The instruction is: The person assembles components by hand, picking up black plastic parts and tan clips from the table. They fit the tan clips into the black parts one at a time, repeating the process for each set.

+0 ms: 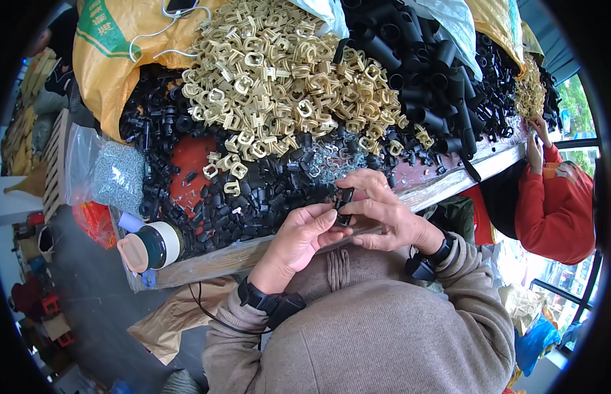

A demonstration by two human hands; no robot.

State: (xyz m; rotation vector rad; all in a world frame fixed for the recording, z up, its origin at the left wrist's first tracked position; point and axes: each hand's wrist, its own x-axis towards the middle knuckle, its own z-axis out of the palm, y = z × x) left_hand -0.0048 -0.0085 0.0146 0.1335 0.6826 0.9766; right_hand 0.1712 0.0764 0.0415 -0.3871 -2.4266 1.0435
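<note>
Just above the table's near edge, a small black plastic part [345,209] is held between my two hands. My left hand [297,238] is closed on its lower end, thumb against fingers. From the other side, my right hand [385,211] pinches the same part with thumb and fingertips. The fingers cover much of it, so its full shape is hidden. Beyond my hands lie many small black plastic pieces [233,210] and a scatter of tiny clear or metallic bits [335,163]. A large heap of beige plastic clips [266,79] rises behind them.
Black tubes [443,85] are piled at the back right, black fittings [162,118] at the left. A bag of screws [118,176] and a lidded jar [162,243] stand near the left corner. The wooden table edge [213,261] runs before me. A person in red [555,210] works at right.
</note>
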